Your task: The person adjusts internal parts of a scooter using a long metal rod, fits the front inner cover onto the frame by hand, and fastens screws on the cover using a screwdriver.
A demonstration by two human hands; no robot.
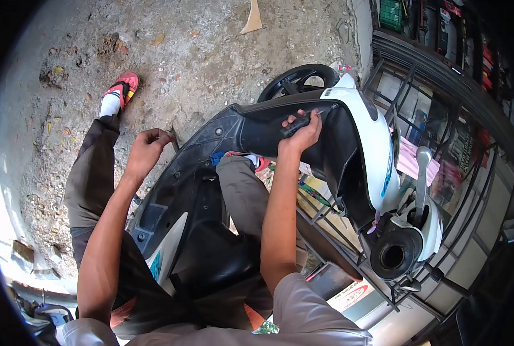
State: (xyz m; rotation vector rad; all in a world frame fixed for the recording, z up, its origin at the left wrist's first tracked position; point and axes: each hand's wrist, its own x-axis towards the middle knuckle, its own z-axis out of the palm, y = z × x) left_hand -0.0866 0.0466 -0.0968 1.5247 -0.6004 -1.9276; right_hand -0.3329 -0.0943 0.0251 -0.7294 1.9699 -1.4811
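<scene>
My right hand point(304, 134) is closed around a screwdriver with a black handle point(295, 124). Its shaft points at the black inner leg shield point(274, 128) of a white scooter, close to a screw near the panel's upper right corner. My left hand point(147, 151) hangs beside the outer edge of the black footboard point(213, 135), with fingertips pinched together. A thin dark piece point(175, 140) shows at those fingertips; whether it is held or part of the scooter's edge, I cannot tell. The white front cover point(365, 138) curves up on the right.
Below me is the black seat point(219, 256), and the front wheel point(297, 81) is at the far side. The handlebar point(398, 254) lies to the right, before a metal rack point(410, 98). A sandalled foot point(121, 92) rests on rough concrete point(176, 63).
</scene>
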